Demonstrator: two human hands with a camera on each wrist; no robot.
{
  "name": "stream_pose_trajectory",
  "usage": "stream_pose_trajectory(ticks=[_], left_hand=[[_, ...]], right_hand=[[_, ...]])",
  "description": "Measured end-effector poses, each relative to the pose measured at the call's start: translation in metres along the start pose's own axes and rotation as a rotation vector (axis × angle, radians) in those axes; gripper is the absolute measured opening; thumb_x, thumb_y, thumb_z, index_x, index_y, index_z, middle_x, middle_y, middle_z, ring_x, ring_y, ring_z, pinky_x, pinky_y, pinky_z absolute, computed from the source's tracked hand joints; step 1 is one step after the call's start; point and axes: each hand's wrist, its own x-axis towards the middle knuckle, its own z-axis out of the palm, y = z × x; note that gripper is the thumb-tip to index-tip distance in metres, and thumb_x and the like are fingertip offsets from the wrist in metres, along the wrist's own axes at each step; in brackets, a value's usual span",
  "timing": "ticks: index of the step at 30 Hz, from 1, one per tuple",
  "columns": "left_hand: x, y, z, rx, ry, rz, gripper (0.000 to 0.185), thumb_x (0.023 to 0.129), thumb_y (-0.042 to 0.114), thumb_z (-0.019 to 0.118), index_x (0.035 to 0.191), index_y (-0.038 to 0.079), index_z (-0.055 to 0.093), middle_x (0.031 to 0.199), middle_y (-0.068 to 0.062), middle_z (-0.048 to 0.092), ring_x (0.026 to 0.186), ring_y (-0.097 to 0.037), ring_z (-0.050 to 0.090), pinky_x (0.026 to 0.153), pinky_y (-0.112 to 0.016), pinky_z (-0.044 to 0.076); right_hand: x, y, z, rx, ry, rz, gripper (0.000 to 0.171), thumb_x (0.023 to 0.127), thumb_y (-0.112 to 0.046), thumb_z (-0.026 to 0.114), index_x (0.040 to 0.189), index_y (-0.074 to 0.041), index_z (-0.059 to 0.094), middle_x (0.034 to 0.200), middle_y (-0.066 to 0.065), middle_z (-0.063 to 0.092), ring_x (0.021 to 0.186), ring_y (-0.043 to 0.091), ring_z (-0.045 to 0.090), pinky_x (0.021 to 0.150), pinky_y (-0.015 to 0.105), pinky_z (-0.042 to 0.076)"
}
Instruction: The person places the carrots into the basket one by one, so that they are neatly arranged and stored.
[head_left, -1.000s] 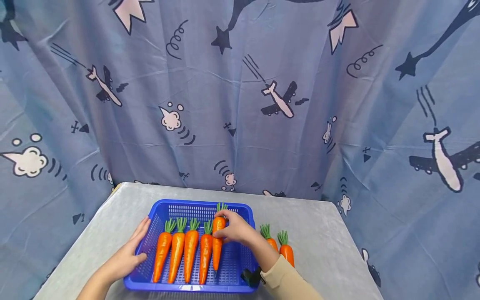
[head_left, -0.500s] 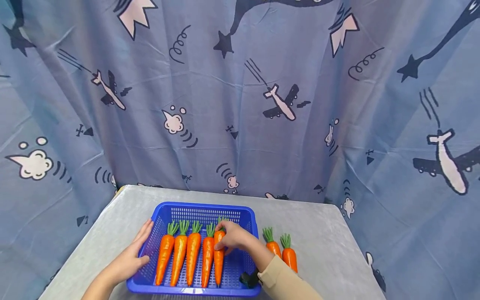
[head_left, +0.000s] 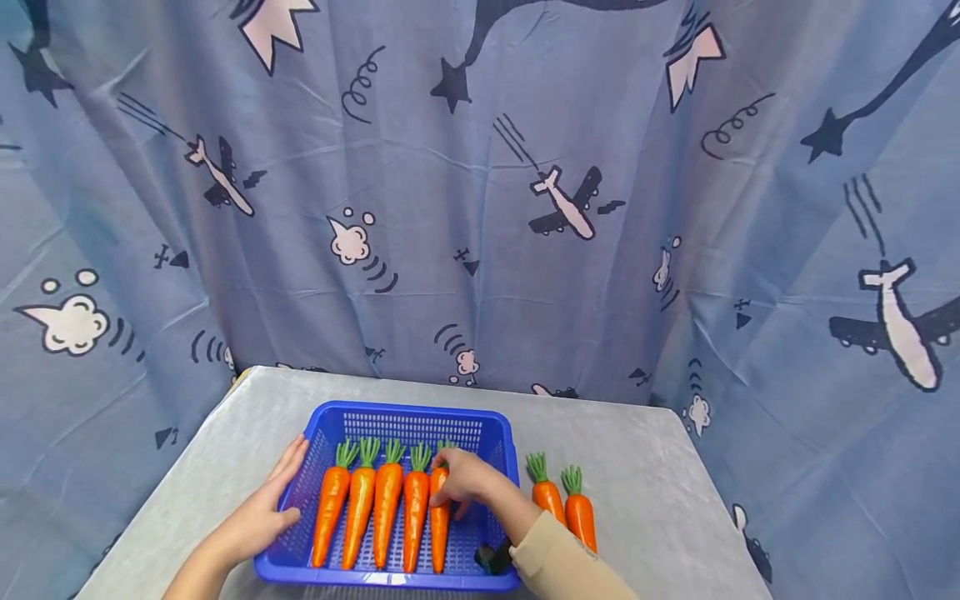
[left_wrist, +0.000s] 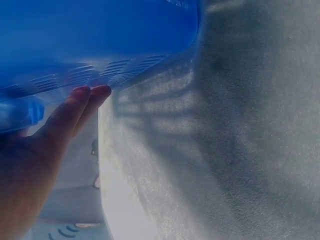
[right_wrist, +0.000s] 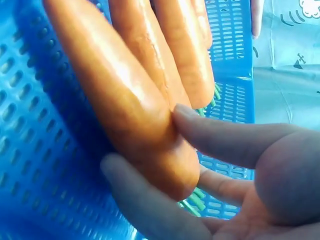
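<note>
Backdrop: blue cloth curtain printed with aeroplanes (head_left: 555, 200), hanging beyond both hands.
Tabletop: grey felt-covered tabletop (head_left: 645, 467), under both hands.
Basket: blue perforated plastic basket (head_left: 408, 414); its left wall is touched by the flat, relaxed left hand (head_left: 264, 512), placed as before.
Row: four orange plastic carrots (head_left: 371, 512), between the two hands, unmoved.
Loose pair: two orange carrots on the tabletop (head_left: 562, 504), just right of the right hand.
Fifth carrot: rightmost orange plastic carrot in the basket (head_left: 439, 521), pinched at its top by the right hand (head_left: 467, 478); a second ago it sat higher and further back, now level with the row.
</note>
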Motion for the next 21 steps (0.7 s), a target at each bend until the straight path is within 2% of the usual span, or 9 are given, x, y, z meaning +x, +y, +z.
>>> stream_pose_trajectory(ticks=[6,13,16,21], left_hand=[[0.000,-0.002,0.000,0.007,0.003,0.018,0.095,0.072,-0.010,0.060,0.158,-0.005,0.020,0.164,-0.034,0.006,0.139,0.022,0.000,0.102,0.004,0.008],[0.000,0.000,-0.002,-0.001,-0.002,-0.014,0.096,0.073,-0.009,0.061,0.159,-0.003,0.019,0.165,-0.031,0.004,0.138,0.022,0.000,0.101,0.004,0.009],[0.000,0.001,-0.002,-0.002,-0.005,0.002,0.096,0.072,-0.010,0.061,0.159,-0.004,0.019,0.165,-0.032,0.005,0.139,0.022,0.000,0.102,0.004,0.009],[0.000,0.000,0.000,-0.006,-0.007,0.004,0.096,0.072,-0.010,0.061,0.159,-0.004,0.019,0.165,-0.031,0.005,0.139,0.021,0.000,0.102,0.004,0.009]], right_hand=[[-0.002,-0.004,-0.004,-0.113,0.066,-0.016,0.051,0.075,-0.001,0.084,0.122,-0.004,0.065,0.097,0.015,0.063,0.073,0.029,0.066,0.056,0.046,0.059],[-0.004,-0.008,-0.010,-0.092,0.051,-0.001,0.049,0.077,0.000,0.082,0.122,-0.003,0.065,0.090,0.013,0.064,0.075,0.033,0.069,0.054,0.045,0.059],[-0.007,-0.007,-0.017,-0.065,0.053,-0.026,0.049,0.077,-0.001,0.082,0.123,-0.002,0.065,0.103,0.019,0.066,0.078,0.037,0.070,0.058,0.048,0.059],[-0.019,-0.009,-0.039,-0.026,0.099,-0.092,0.051,0.079,-0.007,0.083,0.127,-0.004,0.064,0.124,0.027,0.061,0.075,0.034,0.070,0.059,0.047,0.060]])
